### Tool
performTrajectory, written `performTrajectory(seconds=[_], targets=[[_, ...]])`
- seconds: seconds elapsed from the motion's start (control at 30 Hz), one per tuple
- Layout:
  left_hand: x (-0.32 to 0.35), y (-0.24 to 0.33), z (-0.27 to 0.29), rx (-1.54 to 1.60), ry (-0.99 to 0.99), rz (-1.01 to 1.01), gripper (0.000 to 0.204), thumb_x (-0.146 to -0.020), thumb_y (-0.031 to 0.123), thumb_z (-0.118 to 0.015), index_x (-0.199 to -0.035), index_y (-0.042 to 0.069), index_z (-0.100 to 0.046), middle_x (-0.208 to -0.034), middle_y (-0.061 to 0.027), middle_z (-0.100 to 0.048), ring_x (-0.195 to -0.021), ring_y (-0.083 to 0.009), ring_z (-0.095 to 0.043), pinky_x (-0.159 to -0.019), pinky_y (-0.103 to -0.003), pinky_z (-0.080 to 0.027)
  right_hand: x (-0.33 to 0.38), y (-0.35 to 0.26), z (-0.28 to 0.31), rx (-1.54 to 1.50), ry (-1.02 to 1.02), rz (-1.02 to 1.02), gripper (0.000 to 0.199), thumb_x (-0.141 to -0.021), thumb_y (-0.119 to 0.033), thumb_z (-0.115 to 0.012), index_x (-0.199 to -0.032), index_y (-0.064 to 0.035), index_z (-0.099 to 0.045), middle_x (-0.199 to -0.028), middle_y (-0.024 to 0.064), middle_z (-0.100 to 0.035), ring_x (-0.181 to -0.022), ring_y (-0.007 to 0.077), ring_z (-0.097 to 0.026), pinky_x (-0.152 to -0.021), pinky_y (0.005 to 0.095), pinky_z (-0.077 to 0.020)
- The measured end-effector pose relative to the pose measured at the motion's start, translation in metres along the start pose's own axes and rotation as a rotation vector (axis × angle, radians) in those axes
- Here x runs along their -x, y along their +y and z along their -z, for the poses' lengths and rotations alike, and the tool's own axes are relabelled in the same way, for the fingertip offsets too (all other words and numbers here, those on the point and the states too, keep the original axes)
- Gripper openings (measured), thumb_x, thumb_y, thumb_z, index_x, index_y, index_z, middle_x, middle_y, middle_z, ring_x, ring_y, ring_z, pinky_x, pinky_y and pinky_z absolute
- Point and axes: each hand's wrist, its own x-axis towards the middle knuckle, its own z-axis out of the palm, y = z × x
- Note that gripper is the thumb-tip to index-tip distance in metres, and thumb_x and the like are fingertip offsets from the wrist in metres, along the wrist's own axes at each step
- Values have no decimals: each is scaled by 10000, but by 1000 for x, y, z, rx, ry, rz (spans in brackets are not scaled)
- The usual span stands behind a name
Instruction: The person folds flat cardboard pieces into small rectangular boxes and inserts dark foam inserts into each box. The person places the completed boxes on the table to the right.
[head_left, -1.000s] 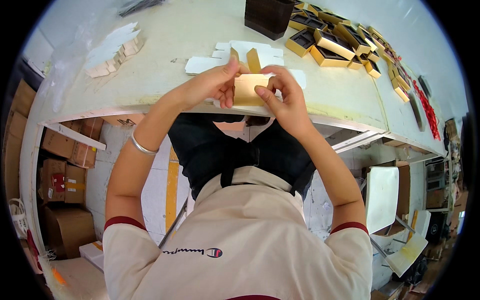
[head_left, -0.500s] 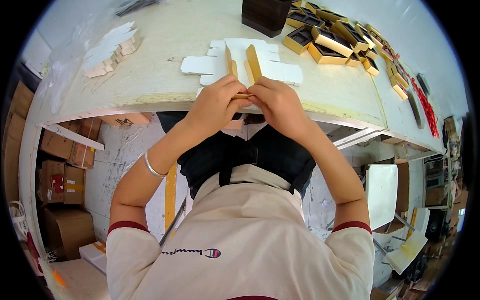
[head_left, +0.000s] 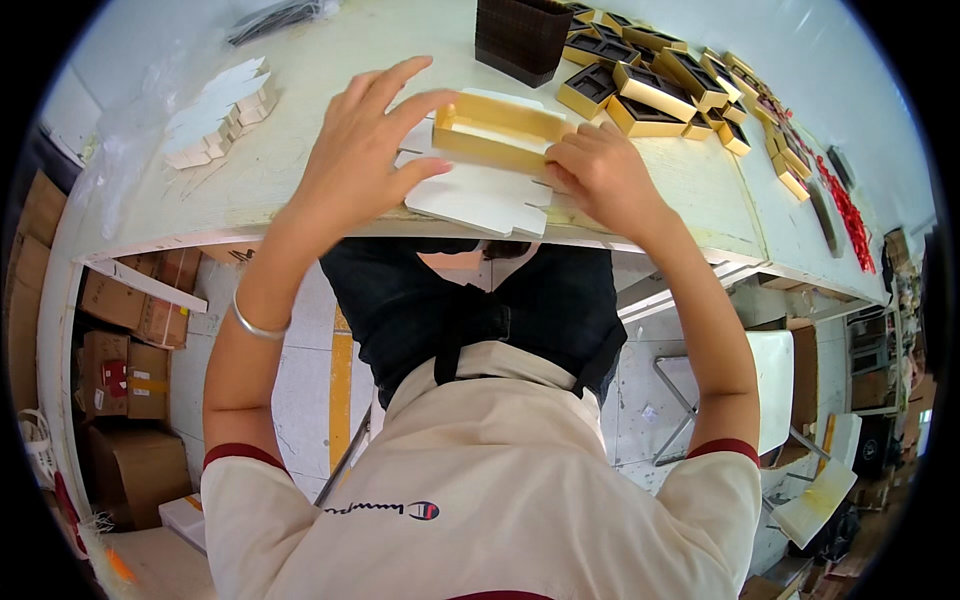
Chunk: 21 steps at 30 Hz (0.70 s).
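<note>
A folded gold box tray, long and narrow with raised walls, sits over flat white die-cut card blanks near the table's front edge. My right hand pinches the tray's right end between thumb and fingers. At the tray's left end my left hand is spread, thumb and fingers apart, with nothing gripped. Its fingertip lies close to the tray's upper left corner; whether it touches I cannot tell.
A stack of dark brown plastic inserts stands behind the tray. Several gold boxes with dark inserts are heaped at the back right, near red ribbon. Stacked white blanks lie at the left. A white stool stands below right.
The gold piece now has its walls up and lies turned lengthwise across the blanks. My left hand has let go and opened, moving left; my right hand has moved right to the tray's end.
</note>
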Motion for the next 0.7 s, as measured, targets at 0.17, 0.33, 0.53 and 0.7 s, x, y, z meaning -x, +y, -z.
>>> performTrajectory(seconds=[0.17, 0.33, 0.53, 0.7], targets=[[20, 46, -13, 151, -244, 40, 349, -715, 123, -698, -1044, 76, -592, -1135, -74, -570, -951, -274, -559, -816, -363, -469, -1, -64, 11, -351, -91, -251, 68, -744, -57, -628, -800, -22, -613, -710, 103, -598, -722, 309, -574, -693, 381, -441], [29, 20, -16, 403, -442, 171, 287, -649, 102, -739, -896, 60, -598, -1058, -57, -587, -957, -258, -552, -818, -351, -465, -2, -36, 27, -480, 32, -92, 354, -761, 109, -563, -1086, -24, -607, -889, 142, -597, -861, 289, -581, -735, 342, -480], [28, 7, -17, 496, -449, 83, 298, -620, 121, -770, -848, 73, -585, -975, -36, -599, -911, -237, -538, -801, -320, -447, 12, -27, 6, -552, -174, 41, 296, -745, -53, -686, -1034, -55, -625, -940, 128, -568, -844, 275, -545, -724, 334, -465], [27, 27, -27, 513, -363, 234, 222, -713, 135, -731, -845, 61, -569, -838, -39, -584, -781, -226, -542, -679, -310, -444, -1, -35, -18, -637, -135, -74, 164, -737, -73, -692, -811, -17, -556, -715, 104, -542, -679, 244, -528, -600, 335, -423]])
